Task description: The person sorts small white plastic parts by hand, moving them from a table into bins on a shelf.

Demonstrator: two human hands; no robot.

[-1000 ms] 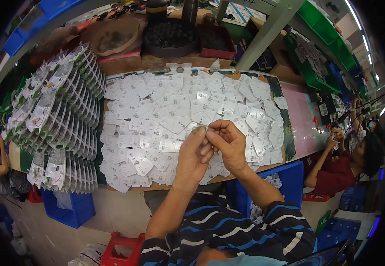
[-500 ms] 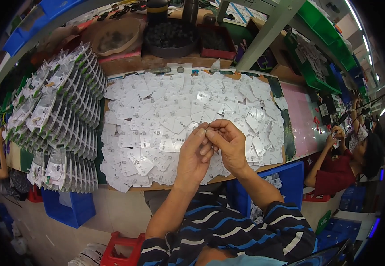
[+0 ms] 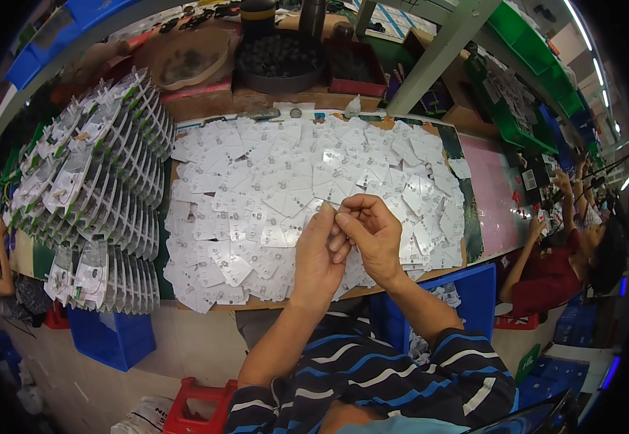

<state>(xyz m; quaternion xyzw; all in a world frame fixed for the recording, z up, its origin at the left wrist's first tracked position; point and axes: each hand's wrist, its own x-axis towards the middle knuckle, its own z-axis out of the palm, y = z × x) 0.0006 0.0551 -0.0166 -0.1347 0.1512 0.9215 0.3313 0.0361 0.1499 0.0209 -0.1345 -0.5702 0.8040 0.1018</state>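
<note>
- Far left of the grip: stack [image 3: 94, 192] of pale, green-edged parts, standing as before. Blue bin [image 3: 139, 340] below it, nearer the body.
- Under and all around the grip: white cards [image 3: 256, 173], overlapping; no shift noticed among them.
- Left hand [image 3: 319, 253]: edges slightly rightward; thumb up, fingers curled in beside the other hand. Whether it pinches anything, cannot tell.
- Right hand [image 3: 376, 235]: holds nearly the same place, thumb and forefinger drawn together toward the left fingertips. Any piece between, too small to tell.
- Reading: fine fingertip work seems to carry on, a small readjustment only.
- Well right of the grip, past the pink mat [image 3: 499, 192]: co-worker [image 3: 546, 278], hands now parted, one raised.
</note>
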